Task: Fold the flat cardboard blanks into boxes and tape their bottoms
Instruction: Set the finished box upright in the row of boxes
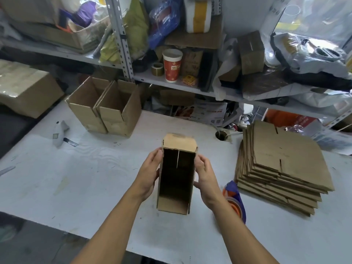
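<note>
Two finished boxes (103,109) sit at my worktop's (57,178) far-left edge, both hands (150,173) (204,176) gripping a third box (177,174), stack of blanks (282,166) left.

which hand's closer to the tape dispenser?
Right. The right hand holds the box just beside the tape dispenser; the left hand is across the box.

Box (177,172): matt brown corrugated cardboard, raw edges; the stack of flat blanks (282,168) is the same stock. Table (95,168): white, scuffed, low sheen. Tape dispenser (235,199): glossy plastic (orange and blue). Shelf upright (119,39): grey painted perforated metal.
</note>
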